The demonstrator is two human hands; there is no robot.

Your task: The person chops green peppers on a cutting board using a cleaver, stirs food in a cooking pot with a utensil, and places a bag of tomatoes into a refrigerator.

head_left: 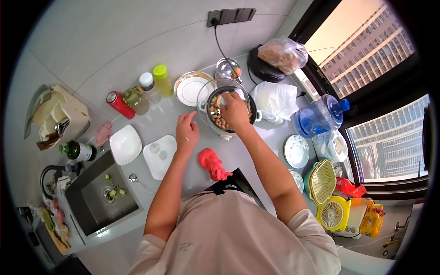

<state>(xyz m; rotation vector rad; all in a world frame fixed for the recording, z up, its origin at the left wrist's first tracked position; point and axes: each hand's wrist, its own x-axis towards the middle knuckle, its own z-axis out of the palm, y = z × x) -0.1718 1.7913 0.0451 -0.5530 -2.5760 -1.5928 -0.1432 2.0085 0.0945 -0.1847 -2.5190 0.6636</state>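
Your right hand (234, 110) grips the glass lid (205, 97) over the pot (253, 109) of peanuts (219, 121); your left hand (188, 133), fingers loosely bent, is unloaded near the lid's edge.

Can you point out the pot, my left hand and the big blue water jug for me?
Pot (253, 108): head view, on its dark inner wall.
Left hand (187, 133): head view, on the back of the hand.
Blue water jug (315, 120): head view, on its clear body.
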